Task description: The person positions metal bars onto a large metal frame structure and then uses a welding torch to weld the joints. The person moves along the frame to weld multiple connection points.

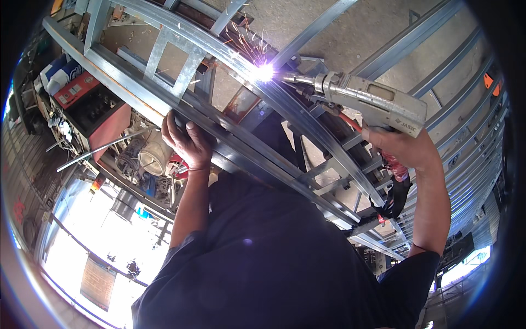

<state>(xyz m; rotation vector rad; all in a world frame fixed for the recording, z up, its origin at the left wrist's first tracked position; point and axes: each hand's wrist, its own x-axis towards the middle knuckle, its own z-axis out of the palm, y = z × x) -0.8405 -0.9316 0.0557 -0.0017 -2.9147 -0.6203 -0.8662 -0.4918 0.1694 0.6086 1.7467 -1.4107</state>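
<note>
My right hand [402, 147] grips a handheld welding gun [378, 101] with a metal body, a narrow nozzle pointing left and a red-wrapped cable below. A bright violet-white arc [264, 72] burns at its tip, on a joint of square steel tubes, and sparks fly up and left. Glare hides the joint itself. My left hand [187, 141] is curled against the near steel tube [118, 77] of the frame, fingers bent at its edge and thumb raised. Close beyond that hand, a flat galvanized bracket with a rectangular opening [174, 60] stands against the tubes.
A red machine box [87, 104] stands at the left beside a pale bucket [155, 156] and cluttered tools. Long parallel steel tubes [460, 131] fill the right side. The frame runs diagonally in front of my body, above a concrete floor [378, 27].
</note>
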